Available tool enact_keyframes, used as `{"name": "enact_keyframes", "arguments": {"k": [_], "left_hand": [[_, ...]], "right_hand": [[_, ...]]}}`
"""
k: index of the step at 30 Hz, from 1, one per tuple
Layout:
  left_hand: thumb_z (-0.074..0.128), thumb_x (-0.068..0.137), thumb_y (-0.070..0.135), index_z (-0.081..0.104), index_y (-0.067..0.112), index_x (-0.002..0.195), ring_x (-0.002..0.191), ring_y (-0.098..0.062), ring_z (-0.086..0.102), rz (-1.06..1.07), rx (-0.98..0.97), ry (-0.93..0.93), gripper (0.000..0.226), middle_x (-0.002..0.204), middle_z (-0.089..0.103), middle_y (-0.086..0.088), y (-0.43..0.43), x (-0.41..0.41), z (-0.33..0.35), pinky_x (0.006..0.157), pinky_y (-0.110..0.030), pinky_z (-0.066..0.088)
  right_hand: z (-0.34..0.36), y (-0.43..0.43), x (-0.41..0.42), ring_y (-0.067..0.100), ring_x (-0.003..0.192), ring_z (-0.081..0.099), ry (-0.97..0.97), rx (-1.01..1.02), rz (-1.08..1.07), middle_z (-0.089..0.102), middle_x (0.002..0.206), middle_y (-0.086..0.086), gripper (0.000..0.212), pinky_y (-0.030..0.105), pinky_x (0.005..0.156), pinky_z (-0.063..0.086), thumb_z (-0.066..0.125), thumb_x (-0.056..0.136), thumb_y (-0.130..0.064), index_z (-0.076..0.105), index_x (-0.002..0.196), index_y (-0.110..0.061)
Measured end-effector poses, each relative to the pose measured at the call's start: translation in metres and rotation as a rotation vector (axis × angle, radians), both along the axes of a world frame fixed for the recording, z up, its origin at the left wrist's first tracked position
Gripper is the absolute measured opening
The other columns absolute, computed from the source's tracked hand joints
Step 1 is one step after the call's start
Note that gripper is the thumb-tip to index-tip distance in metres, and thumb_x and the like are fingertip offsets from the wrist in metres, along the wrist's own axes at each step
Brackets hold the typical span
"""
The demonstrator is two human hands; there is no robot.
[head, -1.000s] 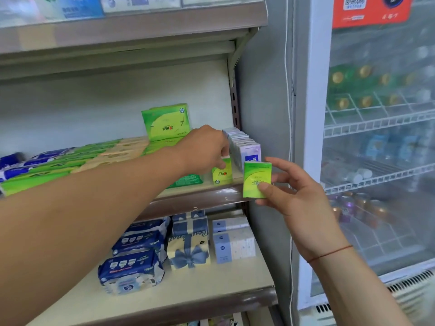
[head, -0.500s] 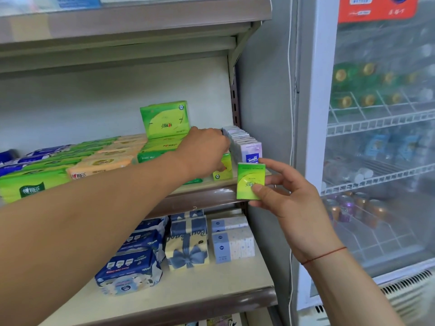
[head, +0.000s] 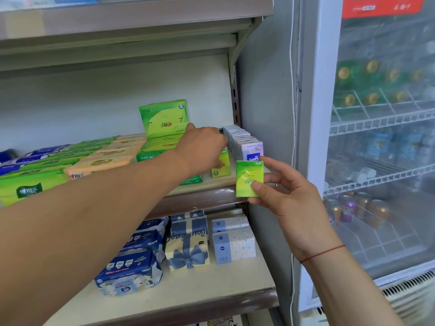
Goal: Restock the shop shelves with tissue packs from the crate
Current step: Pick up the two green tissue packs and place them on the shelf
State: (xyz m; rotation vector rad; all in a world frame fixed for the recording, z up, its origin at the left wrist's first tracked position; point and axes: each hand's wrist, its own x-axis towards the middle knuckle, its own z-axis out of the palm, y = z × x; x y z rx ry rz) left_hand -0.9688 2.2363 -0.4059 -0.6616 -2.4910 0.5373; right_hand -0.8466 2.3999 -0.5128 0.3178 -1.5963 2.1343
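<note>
My right hand [head: 289,196] pinches a small green tissue pack [head: 247,172] between thumb and fingers, upright, just in front of the middle shelf's edge [head: 211,196]. My left hand [head: 204,147] reaches deep onto that shelf. It lies over another small green pack [head: 222,167] standing there and against a row of white Tempo packs [head: 244,144] at the shelf's right end. Its fingertips are hidden behind the hand. A larger green pack [head: 164,118] stands upright behind. The crate is out of view.
Flat green, orange and blue tissue packs [head: 70,165] fill the middle shelf's left. The lower shelf [head: 211,288] holds blue wipes, a bow-printed box and white-blue boxes. A glass-door drinks fridge [head: 376,137] stands close on the right.
My left hand has pushed further back along the shelf, towards the Tempo row. My right hand keeps the green pack in about the same spot.
</note>
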Motion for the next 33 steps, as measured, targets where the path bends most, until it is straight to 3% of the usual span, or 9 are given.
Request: {"name": "enact_keyframes", "arguments": {"k": [5, 9, 12, 15, 17, 19, 25, 30, 33], "left_hand": [[0.075, 0.085, 0.049, 0.062, 0.02, 0.126, 0.109, -0.028, 0.061, -0.027, 0.016, -0.007, 0.052, 0.118, 0.062, -0.004, -0.004, 0.005, 0.002, 0.091, -0.044, 0.038], [0.072, 0.088, 0.052, 0.06, 0.023, 0.132, 0.114, -0.029, 0.059, -0.031, 0.046, -0.029, 0.054, 0.123, 0.062, -0.004, -0.012, 0.017, 0.012, 0.096, -0.044, 0.042], [0.063, 0.096, 0.05, 0.068, 0.023, 0.12, 0.105, -0.024, 0.063, -0.121, 0.272, -0.032, 0.036, 0.112, 0.067, -0.001, -0.017, 0.042, 0.021, 0.092, -0.039, 0.049], [0.061, 0.094, 0.058, 0.075, 0.027, 0.103, 0.09, -0.011, 0.067, -0.246, 0.684, -0.324, 0.035, 0.095, 0.073, 0.011, -0.013, 0.085, 0.02, 0.08, -0.03, 0.053], [0.072, 0.084, 0.061, 0.076, 0.03, 0.099, 0.088, -0.004, 0.069, -0.295, 0.737, -0.521, 0.035, 0.093, 0.075, 0.012, -0.011, 0.108, 0.016, 0.079, -0.027, 0.056], [0.081, 0.08, 0.052, 0.075, 0.031, 0.099, 0.085, -0.001, 0.068, -0.316, 0.687, -0.566, 0.029, 0.093, 0.074, 0.013, -0.012, 0.12, 0.007, 0.079, -0.024, 0.056], [0.088, 0.078, 0.029, 0.076, 0.025, 0.093, 0.08, -0.006, 0.069, -0.279, 0.834, -0.568, 0.019, 0.087, 0.075, 0.007, -0.018, 0.121, 0.002, 0.081, -0.031, 0.059], [0.086, 0.08, 0.036, 0.074, 0.027, 0.095, 0.081, -0.001, 0.064, -0.15, 0.752, -0.3, 0.021, 0.088, 0.072, 0.012, -0.029, 0.088, 0.024, 0.067, -0.008, 0.043], [0.083, 0.082, 0.041, 0.073, 0.027, 0.101, 0.094, -0.014, 0.06, -0.101, 0.646, -0.177, 0.026, 0.094, 0.072, 0.01, -0.03, 0.063, 0.021, 0.088, -0.032, 0.047]], "right_hand": [[0.002, 0.004, 0.0, 0.023, 0.084, 0.071, -0.005, -0.011, -0.027, 0.064, 0.109, 0.028, 0.04, 0.028, 0.072, 0.062, 0.07, 0.089, 0.007, 0.068, 0.124, -0.012], [0.002, 0.004, 0.005, 0.017, 0.082, 0.073, -0.006, -0.028, -0.019, 0.074, 0.092, 0.005, 0.033, 0.028, 0.07, 0.062, 0.069, 0.089, 0.008, 0.067, 0.119, -0.006], [0.001, 0.003, 0.012, 0.015, 0.082, 0.073, -0.01, -0.029, -0.026, 0.074, 0.095, 0.006, 0.03, 0.026, 0.07, 0.062, 0.069, 0.089, 0.007, 0.067, 0.117, -0.004], [0.004, -0.001, 0.022, 0.017, 0.083, 0.072, -0.008, -0.003, -0.016, 0.072, 0.1, 0.014, 0.027, 0.026, 0.069, 0.061, 0.071, 0.089, 0.006, 0.069, 0.113, -0.006], [0.004, -0.003, 0.028, 0.018, 0.083, 0.073, -0.006, 0.008, -0.005, 0.074, 0.096, 0.01, 0.025, 0.026, 0.07, 0.061, 0.071, 0.088, 0.006, 0.071, 0.109, -0.009], [0.004, -0.003, 0.033, 0.019, 0.083, 0.074, -0.007, 0.015, 0.005, 0.076, 0.096, 0.011, 0.025, 0.027, 0.07, 0.061, 0.071, 0.088, 0.006, 0.071, 0.108, -0.009], [-0.002, -0.005, 0.042, 0.018, 0.09, 0.073, -0.001, 0.063, -0.074, 0.076, 0.099, 0.007, 0.029, 0.029, 0.074, 0.062, 0.073, 0.088, 0.004, 0.071, 0.111, -0.013], [-0.001, 0.003, 0.041, 0.007, 0.077, 0.069, -0.027, 0.038, -0.127, 0.07, 0.1, 0.003, 0.028, 0.026, 0.072, 0.061, 0.069, 0.09, 0.005, 0.072, 0.11, -0.014], [-0.002, 0.005, 0.039, 0.007, 0.078, 0.068, -0.041, 0.02, -0.121, 0.071, 0.096, 0.007, 0.023, 0.025, 0.07, 0.061, 0.067, 0.092, 0.005, 0.073, 0.109, -0.009]]}}
